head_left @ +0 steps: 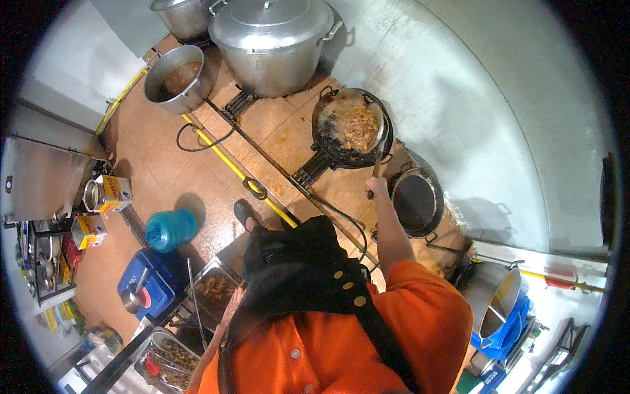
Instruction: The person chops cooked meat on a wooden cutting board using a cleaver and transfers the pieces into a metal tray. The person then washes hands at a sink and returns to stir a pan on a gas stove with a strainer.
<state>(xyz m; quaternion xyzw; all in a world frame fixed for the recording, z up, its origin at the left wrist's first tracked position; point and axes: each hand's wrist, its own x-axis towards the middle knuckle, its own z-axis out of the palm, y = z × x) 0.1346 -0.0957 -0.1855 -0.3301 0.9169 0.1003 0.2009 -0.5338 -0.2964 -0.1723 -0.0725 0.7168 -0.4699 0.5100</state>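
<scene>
My right hand (377,188) is closed around the handle of a long-handled metal skimmer (380,143). The skimmer's head lies at the right side of a blackened frying pan (322,111), against a heap of browned food pieces (357,125) in bubbling oil. The pan sits on a burner (312,168). My left hand (235,304) is low at my left side, beside a metal tray of browned food (214,290); its fingers look extended, and whether they touch the tray rim cannot be told.
A dark round pan (417,202) stands right of my right hand. Beyond are a big lidded aluminium pot (275,64) and an open pot of brown liquid (172,101). A yellow gas pipe (231,170) crosses ahead. A blue water jug (170,230) stands on the left.
</scene>
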